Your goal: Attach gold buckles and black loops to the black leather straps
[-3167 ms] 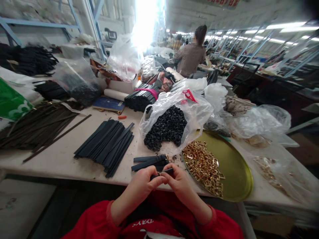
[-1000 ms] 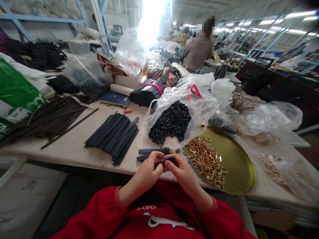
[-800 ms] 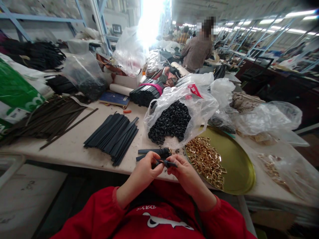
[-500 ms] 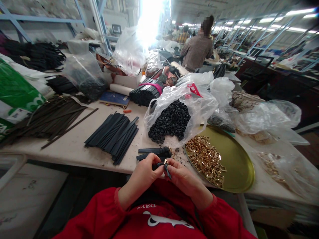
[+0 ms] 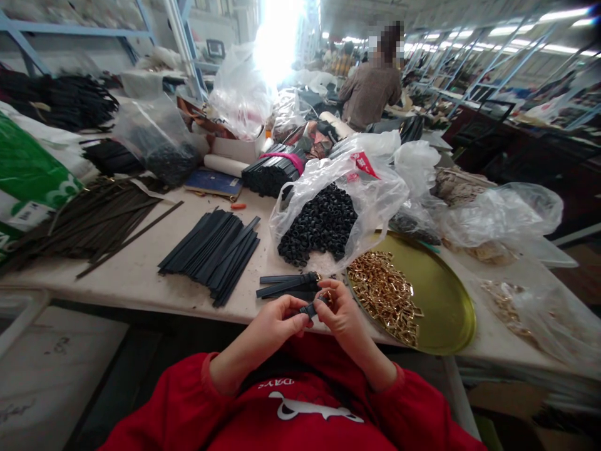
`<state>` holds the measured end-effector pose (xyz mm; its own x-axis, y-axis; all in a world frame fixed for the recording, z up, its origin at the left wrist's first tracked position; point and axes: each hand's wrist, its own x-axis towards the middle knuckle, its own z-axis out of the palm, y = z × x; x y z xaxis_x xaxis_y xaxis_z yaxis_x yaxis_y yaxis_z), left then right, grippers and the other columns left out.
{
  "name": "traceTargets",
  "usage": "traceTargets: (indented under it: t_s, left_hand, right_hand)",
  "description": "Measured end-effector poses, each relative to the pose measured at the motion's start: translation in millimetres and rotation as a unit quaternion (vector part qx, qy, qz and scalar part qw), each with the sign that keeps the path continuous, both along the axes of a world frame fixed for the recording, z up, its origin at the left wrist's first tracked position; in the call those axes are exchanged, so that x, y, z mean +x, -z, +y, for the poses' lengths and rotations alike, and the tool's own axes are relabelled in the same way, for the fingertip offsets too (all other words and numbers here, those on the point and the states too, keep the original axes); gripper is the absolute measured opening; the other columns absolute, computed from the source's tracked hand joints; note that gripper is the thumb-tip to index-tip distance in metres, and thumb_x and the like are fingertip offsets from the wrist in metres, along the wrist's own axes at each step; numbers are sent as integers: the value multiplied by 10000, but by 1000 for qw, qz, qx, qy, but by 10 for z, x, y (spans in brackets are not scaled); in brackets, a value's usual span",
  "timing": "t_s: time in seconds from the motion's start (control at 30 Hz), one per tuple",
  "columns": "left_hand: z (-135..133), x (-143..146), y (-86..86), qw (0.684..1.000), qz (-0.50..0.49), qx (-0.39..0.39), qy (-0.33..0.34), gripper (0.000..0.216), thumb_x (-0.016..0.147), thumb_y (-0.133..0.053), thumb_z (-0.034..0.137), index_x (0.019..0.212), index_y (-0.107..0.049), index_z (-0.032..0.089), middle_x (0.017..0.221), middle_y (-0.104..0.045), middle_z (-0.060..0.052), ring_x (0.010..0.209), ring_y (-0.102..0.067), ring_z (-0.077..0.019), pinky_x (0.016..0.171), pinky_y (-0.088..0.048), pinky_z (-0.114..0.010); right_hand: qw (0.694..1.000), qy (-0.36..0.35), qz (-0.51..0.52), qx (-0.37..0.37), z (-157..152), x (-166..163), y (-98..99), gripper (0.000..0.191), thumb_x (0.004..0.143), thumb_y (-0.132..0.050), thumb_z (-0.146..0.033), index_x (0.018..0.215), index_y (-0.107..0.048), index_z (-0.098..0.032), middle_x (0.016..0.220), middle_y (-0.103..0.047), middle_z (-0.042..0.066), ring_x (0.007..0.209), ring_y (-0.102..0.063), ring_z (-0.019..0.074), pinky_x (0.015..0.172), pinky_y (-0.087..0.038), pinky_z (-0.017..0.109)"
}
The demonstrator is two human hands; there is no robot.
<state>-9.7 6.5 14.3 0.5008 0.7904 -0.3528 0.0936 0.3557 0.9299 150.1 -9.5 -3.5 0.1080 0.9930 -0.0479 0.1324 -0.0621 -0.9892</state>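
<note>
A dark strap spans the gap between my two hands near the table's front edge. My left hand is closed, pinching the strap between thumb and fingers. My right hand is closed on its other end, where a gold buckle shows partly between the fingers. Just behind my hands lie several finished-looking dark straps with gold buckles at their right ends. A plastic bag holds many small black loops. To its right, gold buckles are heaped on a round gold tray.
A stack of flat dark strips lies left of my hands, with brown strips farther left. Behind are a blue notebook and a strip bundle with a pink band. A person faces away in the background.
My right hand has turned and lifted slightly, its fingers now over the buckle end. The strap end that hung down between my hands now lies across them.
</note>
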Motion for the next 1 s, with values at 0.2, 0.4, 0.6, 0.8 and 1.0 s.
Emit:
traceTargets:
  t_s: [0.2,0.4,0.6,0.8,1.0]
  left_hand:
    - [-29,2,112,998,-18,-54,13,272,707,-624,279,917,-586,110,741,-649,-16,586,-572,-91,586,-445,-214]
    - [-18,27,164,996,-7,-91,14,267,674,-658,293,866,-580,126,694,-646,3,583,-589,-101,585,-460,-221]
    - [-7,-1,114,996,19,-58,58,252,687,-617,245,909,-560,139,644,-641,20,580,-593,-109,557,-439,-208]
    - [-2,68,153,993,90,37,65,304,720,-545,239,1012,-536,154,637,-628,29,569,-588,-125,514,-420,-203]
    - [200,-30,119,942,215,170,194,288,813,-419,321,663,-595,148,565,-603,3,512,-548,-124,479,-351,-204]
  right_hand:
    - [963,-106,-229,89,-44,63,-63,53,716,-514,-190,731,-564,-193,643,-555,-14,590,-491,117,556,-378,225]
    - [980,-155,-124,-2,-135,113,-28,135,785,-509,-302,835,-563,-189,661,-547,-16,597,-489,114,552,-386,223]
    - [981,-176,-34,-73,-169,157,30,264,864,-389,-423,873,-503,-184,595,-456,-40,499,-431,97,470,-354,216]
    - [983,-99,-145,57,-235,87,172,187,881,-383,-333,863,-506,-193,737,-552,12,676,-519,134,617,-421,250]
    - [976,-57,-195,81,-139,76,300,161,878,-390,-298,867,-514,-195,704,-567,11,639,-534,140,586,-428,251]
